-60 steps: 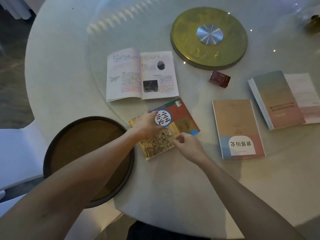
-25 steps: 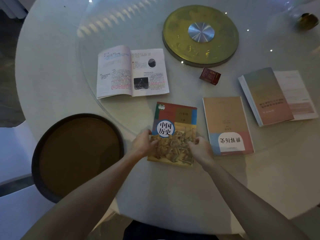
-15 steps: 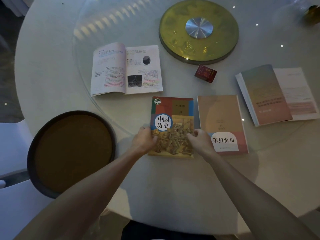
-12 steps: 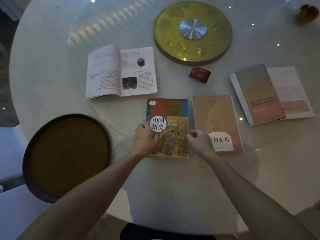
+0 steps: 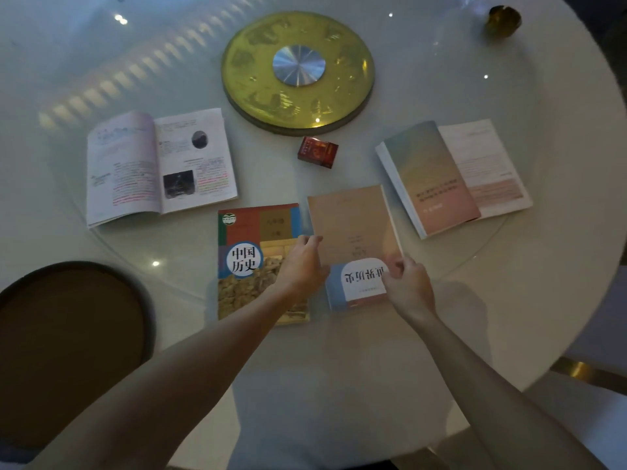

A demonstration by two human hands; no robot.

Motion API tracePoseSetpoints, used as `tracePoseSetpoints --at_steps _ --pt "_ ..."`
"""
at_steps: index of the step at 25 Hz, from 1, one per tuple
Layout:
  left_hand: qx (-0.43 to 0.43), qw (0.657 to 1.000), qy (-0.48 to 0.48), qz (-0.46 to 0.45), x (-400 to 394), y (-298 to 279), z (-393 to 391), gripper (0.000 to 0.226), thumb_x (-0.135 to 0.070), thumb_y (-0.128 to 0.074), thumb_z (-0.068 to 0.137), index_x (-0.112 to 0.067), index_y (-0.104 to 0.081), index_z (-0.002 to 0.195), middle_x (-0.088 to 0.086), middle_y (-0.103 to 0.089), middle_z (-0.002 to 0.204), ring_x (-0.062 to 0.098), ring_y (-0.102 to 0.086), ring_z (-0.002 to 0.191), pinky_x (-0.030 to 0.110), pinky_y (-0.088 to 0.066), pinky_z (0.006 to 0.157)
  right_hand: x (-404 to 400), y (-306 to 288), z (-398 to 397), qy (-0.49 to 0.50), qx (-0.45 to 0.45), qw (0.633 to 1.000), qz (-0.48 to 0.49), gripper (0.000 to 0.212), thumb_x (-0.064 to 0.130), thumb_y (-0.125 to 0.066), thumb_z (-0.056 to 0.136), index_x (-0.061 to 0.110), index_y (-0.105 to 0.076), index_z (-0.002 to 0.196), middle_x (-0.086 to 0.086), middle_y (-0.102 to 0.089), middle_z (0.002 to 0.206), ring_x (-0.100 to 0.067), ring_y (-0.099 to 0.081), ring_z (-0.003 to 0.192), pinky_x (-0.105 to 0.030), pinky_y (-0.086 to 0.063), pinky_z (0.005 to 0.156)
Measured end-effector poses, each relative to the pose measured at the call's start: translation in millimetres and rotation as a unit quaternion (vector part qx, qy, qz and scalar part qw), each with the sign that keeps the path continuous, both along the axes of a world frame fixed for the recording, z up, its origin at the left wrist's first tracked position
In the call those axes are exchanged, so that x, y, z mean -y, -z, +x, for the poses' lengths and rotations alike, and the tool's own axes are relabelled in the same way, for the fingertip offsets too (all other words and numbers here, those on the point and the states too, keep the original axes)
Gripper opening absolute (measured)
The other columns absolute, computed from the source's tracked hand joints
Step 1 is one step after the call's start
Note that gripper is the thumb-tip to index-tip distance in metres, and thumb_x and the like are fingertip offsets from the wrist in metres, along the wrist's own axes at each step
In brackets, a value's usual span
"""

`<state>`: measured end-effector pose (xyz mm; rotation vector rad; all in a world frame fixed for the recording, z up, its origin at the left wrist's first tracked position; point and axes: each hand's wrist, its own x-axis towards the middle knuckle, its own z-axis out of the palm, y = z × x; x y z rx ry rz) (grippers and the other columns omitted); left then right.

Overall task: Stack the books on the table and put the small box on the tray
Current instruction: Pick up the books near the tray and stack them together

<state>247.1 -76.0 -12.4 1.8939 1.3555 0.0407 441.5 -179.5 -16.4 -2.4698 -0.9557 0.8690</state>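
Four books [image 5: 261, 259] lie on the tabletop [image 5: 373, 351], two open, one red small box [image 5: 318, 152]; your left hand [image 5: 302, 266] and right hand [image 5: 409, 286] pinch the tan book [image 5: 353, 225].

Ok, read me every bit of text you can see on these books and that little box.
"中国历史": colourful textbook, in its white circle.
"世界历史": tan book, upside down to the camera.
Open textbook, pastel book, red small box: print too small or blurred to read.
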Motion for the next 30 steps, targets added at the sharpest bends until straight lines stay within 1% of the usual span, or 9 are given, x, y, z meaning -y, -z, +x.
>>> tracePoseSetpoints --at_steps 4,8,13,16,19,24,27,29,30 --pt "-0.100 0.989 0.107 0.037 -5.7 10.8 21.5 0.077 -0.021 -0.074 0.085 -0.016 -0.038 0.153 0.009 -0.027 0.163 0.032 -0.032 0.145 0.047 -0.036 0.115 14.1 10.3 18.4 0.049 -0.012 0.997 -0.066 0.051 0.026 -0.070 0.088 0.001 -0.057 0.132 -0.020 -0.057 0.133 -0.040 -0.055 0.125 -0.047 -0.048 0.103" --pt "-0.128 0.979 0.156 0.043 3.2 21.3 31.6 0.069 -0.027 -0.078 0.082 -0.017 -0.049 0.145 0.011 -0.030 0.159 0.039 -0.021 0.146 0.050 -0.031 0.116 18.6 19.7 27.8 0.071 -0.056 0.994 -0.068 0.049 0.027 -0.073 0.086 0.001 -0.060 0.125 -0.018 -0.060 0.128 -0.038 -0.059 0.118 -0.047 -0.051 0.099" --pt "-0.113 0.983 0.139 0.036 8.0 26.8 35.1 0.070 -0.025 -0.079 0.082 -0.018 -0.047 0.144 0.010 -0.025 0.160 0.039 -0.015 0.148 0.052 -0.031 0.118 17.3 22.6 29.5 0.099 -0.132 0.983 -0.076 0.028 0.026 -0.073 0.079 0.009 -0.056 0.093 -0.013 -0.067 0.100 -0.029 -0.065 0.085 -0.043 -0.055 0.071" --pt "-0.101 0.985 0.134 0.031 3.0 19.2 38.4 0.077 -0.034 -0.078 0.084 -0.026 -0.041 0.150 0.008 -0.029 0.161 0.040 -0.026 0.145 0.052 -0.035 0.115 11.8 14.0 29.9 0.120 -0.207 0.971 0.015 0.019 0.023 -0.065 0.086 0.013 -0.053 0.097 -0.014 -0.069 0.102 -0.031 -0.072 0.091 -0.054 -0.064 0.076" --pt "-0.062 0.990 0.111 0.060 -9.5 0.0 42.3 0.086 -0.035 -0.078 0.085 -0.028 -0.031 0.157 0.007 -0.026 0.166 0.037 -0.034 0.145 0.053 -0.036 0.114 -5.6 -12.8 42.9 0.117 -0.220 0.962 0.111 0.015 0.014 -0.060 0.096 0.028 -0.055 0.095 -0.010 -0.073 0.105 -0.024 -0.074 0.084 -0.041 -0.066 0.063" --pt "0.043 0.976 0.108 0.185 -50.9 -52.9 46.0 0.084 -0.036 -0.074 0.088 -0.030 -0.028 0.159 0.010 -0.018 0.168 0.033 -0.019 0.153 0.054 -0.027 0.118 -45.2 -79.4 77.2 0.048 -0.221 0.952 0.205 0.018 0.015 -0.063 0.099 0.032 -0.066 0.095 0.003 -0.073 0.082 -0.018 -0.070 0.069 -0.032 -0.057 0.047" --pt "0.032 0.965 0.130 0.224 -75.6 -82.0 43.6 0.092 -0.050 -0.074 0.083 -0.031 -0.026 0.159 0.006 -0.018 0.169 0.028 -0.007 0.156 0.058 -0.013 0.122 -63.4 -118.4 87.8 -0.049 -0.249 0.947 0.199 0.018 0.018 -0.065 0.099 0.034 -0.074 0.094 0.008 -0.074 0.072 -0.012 -0.071 0.065 -0.032 -0.055 0.050" --pt "-0.017 0.961 0.147 0.234 -85.3 -93.5 31.2 0.091 -0.066 -0.071 0.076 -0.035 -0.036 0.153 -0.002 -0.033 0.163 0.025 -0.009 0.156 0.066 -0.002 0.120 -76.8 -136.6 85.2 -0.120 -0.263 0.943 0.164 0.012 0.022 -0.065 0.100 0.030 -0.075 0.099 0.001 -0.075 0.076 -0.019 -0.073 0.071 -0.036 -0.055 0.058" --pt "-0.026 0.963 0.156 0.219 -88.3 -96.4 21.2 0.087 -0.071 -0.070 0.072 -0.038 -0.044 0.148 -0.007 -0.046 0.154 0.024 -0.020 0.154 0.066 -0.001 0.120 -83.7 -143.1 81.3 -0.150 -0.273 0.939 0.148 0.010 0.023 -0.065 0.101 0.026 -0.074 0.102 -0.003 -0.074 0.079 -0.022 -0.072 0.074 -0.037 -0.054 0.061"
